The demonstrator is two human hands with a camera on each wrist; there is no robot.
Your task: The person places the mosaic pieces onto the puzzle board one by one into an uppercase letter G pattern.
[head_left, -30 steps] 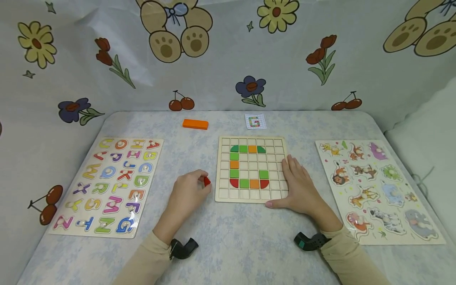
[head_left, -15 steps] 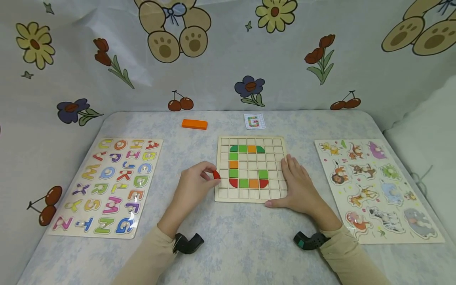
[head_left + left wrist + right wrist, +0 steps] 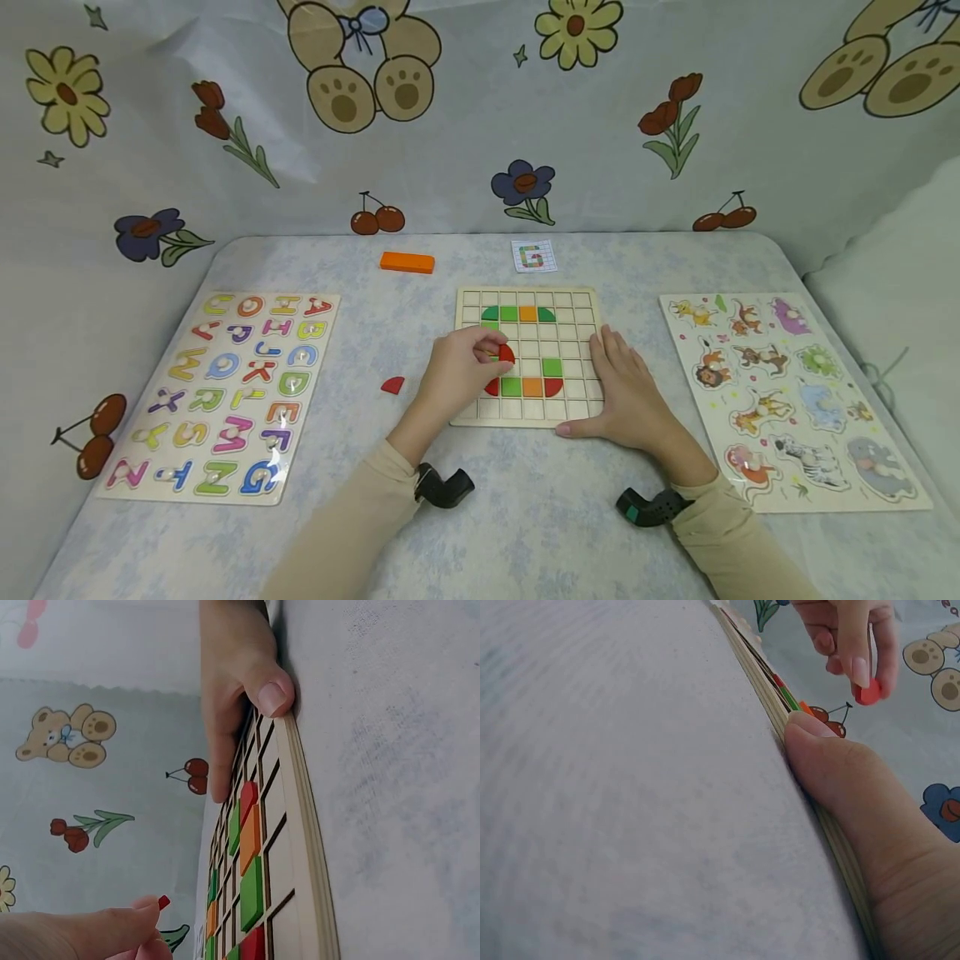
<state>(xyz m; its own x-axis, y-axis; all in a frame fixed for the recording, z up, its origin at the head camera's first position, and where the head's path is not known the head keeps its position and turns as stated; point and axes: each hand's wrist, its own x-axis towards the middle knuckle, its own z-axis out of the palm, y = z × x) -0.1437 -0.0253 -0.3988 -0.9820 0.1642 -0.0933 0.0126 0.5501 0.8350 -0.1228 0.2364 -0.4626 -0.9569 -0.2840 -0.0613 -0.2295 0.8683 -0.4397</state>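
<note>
Between thumb and fingertips, my left hand [image 3: 456, 371] pinches a red quarter-circle piece [image 3: 506, 354] over the wooden grid board [image 3: 577, 367]. The left wrist view shows this red piece [image 3: 163, 902] raised off the board. Flat along the board's right edge lies my right hand [image 3: 630, 396], fingers straight and thumb at the near edge. Green, orange and red pieces, among them an orange square [image 3: 532, 387] and a green square [image 3: 552, 367], sit in the grid. The left hand covers part of the left column. A second red quarter-circle piece [image 3: 392, 385] rests on the table, left of the hand.
A letter puzzle board [image 3: 247, 400] lies at the left, and an animal puzzle board [image 3: 787, 400] at the right. Behind the grid are an orange block [image 3: 407, 262] and a small card [image 3: 534, 257] with a coloured G-shaped pattern.
My left hand has moved right, from beside the board to above its left part, carrying the red piece. The red piece on the table has come into sight. The right hand stays put.
</note>
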